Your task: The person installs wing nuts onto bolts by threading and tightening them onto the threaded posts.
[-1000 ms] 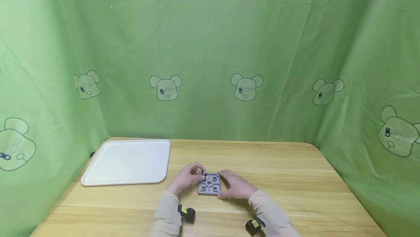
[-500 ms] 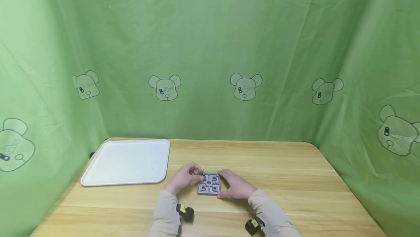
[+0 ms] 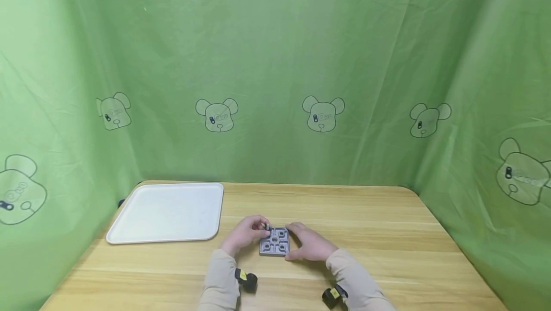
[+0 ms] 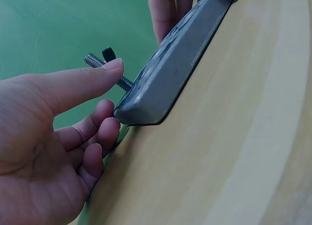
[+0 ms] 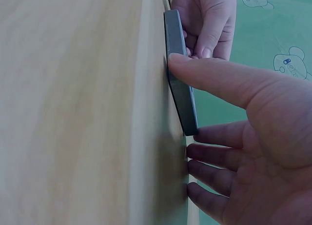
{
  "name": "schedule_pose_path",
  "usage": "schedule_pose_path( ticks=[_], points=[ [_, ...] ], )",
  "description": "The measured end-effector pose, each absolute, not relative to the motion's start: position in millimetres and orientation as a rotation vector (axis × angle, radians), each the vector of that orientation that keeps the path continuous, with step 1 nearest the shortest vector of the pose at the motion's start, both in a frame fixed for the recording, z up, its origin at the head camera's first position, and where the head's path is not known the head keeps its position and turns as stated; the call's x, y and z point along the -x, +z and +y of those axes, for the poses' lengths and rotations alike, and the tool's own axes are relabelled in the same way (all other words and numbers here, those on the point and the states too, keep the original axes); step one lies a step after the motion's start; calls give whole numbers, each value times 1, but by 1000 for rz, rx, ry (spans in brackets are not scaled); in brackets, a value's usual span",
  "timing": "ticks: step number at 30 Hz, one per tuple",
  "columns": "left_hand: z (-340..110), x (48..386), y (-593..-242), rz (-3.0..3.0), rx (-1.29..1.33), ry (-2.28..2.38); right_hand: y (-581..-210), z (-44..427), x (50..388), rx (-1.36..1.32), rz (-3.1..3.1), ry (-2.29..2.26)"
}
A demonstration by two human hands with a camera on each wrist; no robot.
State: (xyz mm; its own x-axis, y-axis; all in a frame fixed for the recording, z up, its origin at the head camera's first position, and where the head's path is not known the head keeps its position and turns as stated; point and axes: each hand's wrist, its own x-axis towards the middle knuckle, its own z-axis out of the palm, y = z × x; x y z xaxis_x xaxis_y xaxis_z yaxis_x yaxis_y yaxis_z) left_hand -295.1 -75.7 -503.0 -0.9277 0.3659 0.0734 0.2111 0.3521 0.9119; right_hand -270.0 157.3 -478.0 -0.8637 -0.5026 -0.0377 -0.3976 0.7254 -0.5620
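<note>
Down at the near half of the table (image 3: 353, 215), it's a two-handed hold: the grey metal block (image 3: 274, 243) lies flat on the wood, right between the two hands, just off the ends of both sets of fingers. The left hand (image 3: 244, 234) is nearly closed, working at the far-left corner, its thumb laid across a small threaded bolt (image 4: 92, 59) in a pinch, the index finger mostly hidden behind, the other fingers curled in below beside the block's edge. The bolt leans over the block, its lower end meeting the top face, with a little black piece (image 4: 108, 54) poking up next to the thumb. Over on the right side, the right hand (image 3: 311, 245) is spread wide, thumb on the block's near side, fingers round at the far corner, gripping that edge between them. Pale sleeves (image 3: 219, 277) run back from both wrists, each carrying a black camera (image 3: 250, 282). Pale striped wood all round, and off to the left, well apart from the block, a white tray (image 3: 165, 213) sits by the table's far corner. Green cloth (image 3: 275, 52) walls the back and both sides, dotted with bear faces (image 3: 325, 116).
</note>
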Motion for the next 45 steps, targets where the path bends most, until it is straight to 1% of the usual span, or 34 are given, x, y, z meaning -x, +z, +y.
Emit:
schedule_pose_path(
  ticks=[18, 32, 45],
  points=[
    [-82, 294, -501, 2396, -415, 1725, -477, 158, 269, 722, 2746, -814],
    [-80, 294, -500, 2396, -464, 1725, -480, 158, 271, 713, 2747, -817],
    [-76, 299, -504, 2462, -474, 1626, -480, 158, 273, 739, 2747, -817]
  ],
)
